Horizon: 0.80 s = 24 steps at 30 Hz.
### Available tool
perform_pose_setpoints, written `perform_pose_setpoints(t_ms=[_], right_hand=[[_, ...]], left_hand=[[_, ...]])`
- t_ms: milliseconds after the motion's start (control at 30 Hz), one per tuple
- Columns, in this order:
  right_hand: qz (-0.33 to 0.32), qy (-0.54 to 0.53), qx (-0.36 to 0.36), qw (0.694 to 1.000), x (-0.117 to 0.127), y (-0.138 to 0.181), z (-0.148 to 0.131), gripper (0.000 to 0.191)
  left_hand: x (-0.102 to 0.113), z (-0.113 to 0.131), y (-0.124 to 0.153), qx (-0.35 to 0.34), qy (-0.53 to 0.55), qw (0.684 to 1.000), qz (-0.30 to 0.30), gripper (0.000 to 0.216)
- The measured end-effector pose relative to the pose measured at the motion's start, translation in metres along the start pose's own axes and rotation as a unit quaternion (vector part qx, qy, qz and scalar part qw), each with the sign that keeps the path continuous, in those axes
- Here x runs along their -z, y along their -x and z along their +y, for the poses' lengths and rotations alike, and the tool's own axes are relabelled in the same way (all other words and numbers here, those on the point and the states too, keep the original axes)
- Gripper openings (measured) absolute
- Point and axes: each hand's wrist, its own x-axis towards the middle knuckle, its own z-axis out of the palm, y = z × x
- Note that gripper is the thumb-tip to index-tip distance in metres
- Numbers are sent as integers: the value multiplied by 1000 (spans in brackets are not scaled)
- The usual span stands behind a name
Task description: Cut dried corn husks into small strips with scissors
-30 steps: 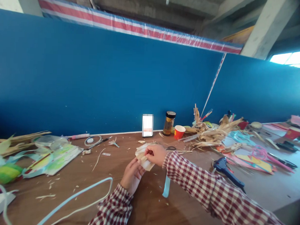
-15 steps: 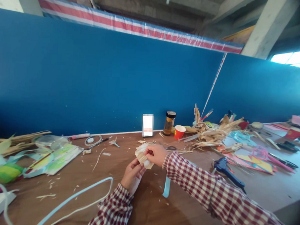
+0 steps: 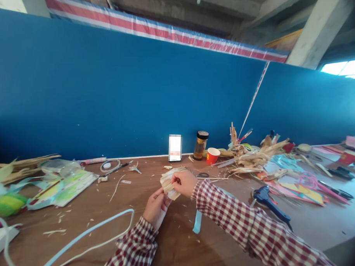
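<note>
Pale ribbed piece (image 3: 167, 182): held up in front of the person, above the brown counter (image 3: 176, 251), between both hands; it looks like dry husk, pleated and fanned out at its far edge.
Left hand (image 3: 155, 206): grasping the piece by its near left edge, thumb and fingers closed on it; a whitish length (image 3: 162, 218) shows behind the palm, and I can't tell whether it is part of the same piece.
Right hand (image 3: 185, 183): pinching the piece from the other side, thumb against bent forefinger, the remaining fingers curled in.
Sleeves (image 3: 238, 218): burgundy-and-white check, reaching both wrists.
Blue strip (image 3: 197, 222): on the counter just beside the right forearm, on its near side.
Back edge: a phone-like device (image 3: 175, 148) stands upright with its screen blurred out; to its right come a dark-lidded jar (image 3: 200, 147) and a red paper cup (image 3: 212, 157), close together.
Right side: a tangled heap of dry husks (image 3: 254, 158), and nearer the person a dark blue glue gun (image 3: 269, 204) lying near some coloured paper (image 3: 299, 193).
Left side: a green-and-yellow painted sheet (image 3: 76, 188), with a pale cable (image 3: 89, 231) looping across the counter nearer to me.
Behind everything: a tall blue partition (image 3: 138, 89) topped with striped sheeting (image 3: 169, 32).
</note>
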Motion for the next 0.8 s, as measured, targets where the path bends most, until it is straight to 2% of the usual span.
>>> perform_pose_setpoints(t_ms=[67,167,333,567,800], right_hand=[[2,13,7,1000,-1,0,0,11],[7,33,11,999,-2,2,-2,6],[11,79,-28,996,-3,5,-6,28],[0,64,-57,996,4,5,-12,17],[4,68,-66,996,2,4,-11,22]], left_hand=[[1,-1,-2,-1,-4,1000,7,17],[2,0,-3,0,-17,1000,-14,18],[2,2,-1,0,-20,998,-55,20],[4,1,-1,22,-10,998,-66,25],[2,1,0,13,-20,997,-70,32]])
